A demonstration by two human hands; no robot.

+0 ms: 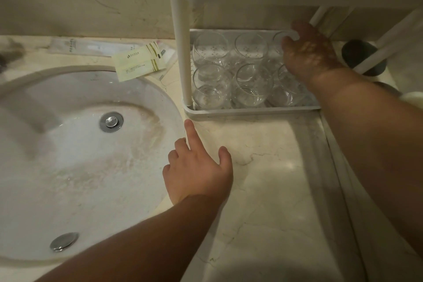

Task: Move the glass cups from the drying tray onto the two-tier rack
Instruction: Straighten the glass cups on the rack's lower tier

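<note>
A pale marble countertop (263,167) carries everything, with a round white sink (75,151) sunk into it at about nine o'clock. At one o'clock stands the white two-tier rack (251,109), its lower tier resting on the stone and holding the glass cups (251,84). Paper sachets (137,62) lie at eleven o'clock beside the basin's rim. A dark round object (364,57) sits at two o'clock.

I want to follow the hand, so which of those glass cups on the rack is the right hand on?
The back right glass cup: the right hand curls over its rim. The other cups stand untouched, left of it or nearer the camera.
</note>
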